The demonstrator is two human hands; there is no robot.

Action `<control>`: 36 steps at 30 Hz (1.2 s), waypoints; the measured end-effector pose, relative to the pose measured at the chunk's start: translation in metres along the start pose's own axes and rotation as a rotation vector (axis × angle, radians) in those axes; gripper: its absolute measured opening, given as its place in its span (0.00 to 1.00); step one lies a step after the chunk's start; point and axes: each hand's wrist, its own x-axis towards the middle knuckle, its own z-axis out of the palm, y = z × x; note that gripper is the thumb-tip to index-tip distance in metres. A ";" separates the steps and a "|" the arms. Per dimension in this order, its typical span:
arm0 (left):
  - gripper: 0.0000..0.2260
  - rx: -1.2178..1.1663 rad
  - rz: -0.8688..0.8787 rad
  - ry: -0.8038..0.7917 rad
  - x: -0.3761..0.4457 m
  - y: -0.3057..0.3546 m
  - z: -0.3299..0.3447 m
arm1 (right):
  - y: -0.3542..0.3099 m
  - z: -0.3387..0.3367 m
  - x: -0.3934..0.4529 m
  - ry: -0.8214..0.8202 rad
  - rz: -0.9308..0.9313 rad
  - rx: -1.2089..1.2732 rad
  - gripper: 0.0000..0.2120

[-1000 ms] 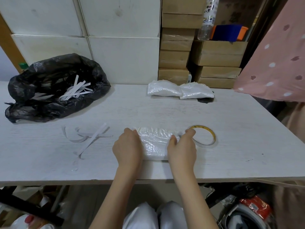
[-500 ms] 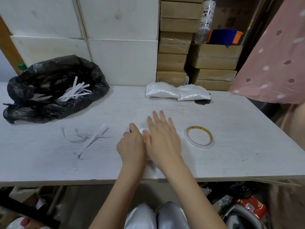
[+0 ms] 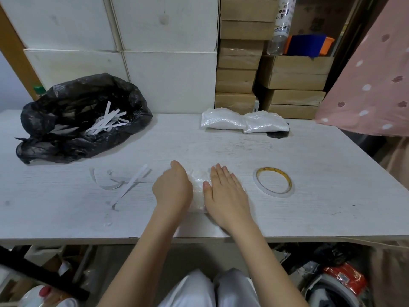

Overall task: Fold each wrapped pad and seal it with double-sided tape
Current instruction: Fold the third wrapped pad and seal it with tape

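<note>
A wrapped pad in clear crinkly plastic [image 3: 198, 189] lies near the table's front edge, mostly hidden under my hands. My left hand [image 3: 172, 188] curls over its left end, gripping it. My right hand [image 3: 225, 191] lies flat, palm down, fingers together, pressing on its right half. A roll of double-sided tape [image 3: 273, 181] lies flat on the table just right of my right hand. Two more wrapped pads [image 3: 244, 122] sit side by side at the back of the table.
A black plastic bag [image 3: 77, 120] holding white backing strips sits at the back left. Several loose white strips [image 3: 126, 185] lie left of my left hand. Stacked cardboard boxes [image 3: 240, 63] and white boxes stand behind the white table [image 3: 309, 218]. Pink cloth [image 3: 376, 85] hangs at right.
My right hand left the pad's right end, swept flat across its top to the left, then slid back right to press the right half. My left hand stayed on the left end.
</note>
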 end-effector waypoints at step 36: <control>0.40 -0.030 0.536 -0.138 -0.007 0.001 0.049 | 0.023 -0.020 -0.005 -0.195 -0.019 0.147 0.26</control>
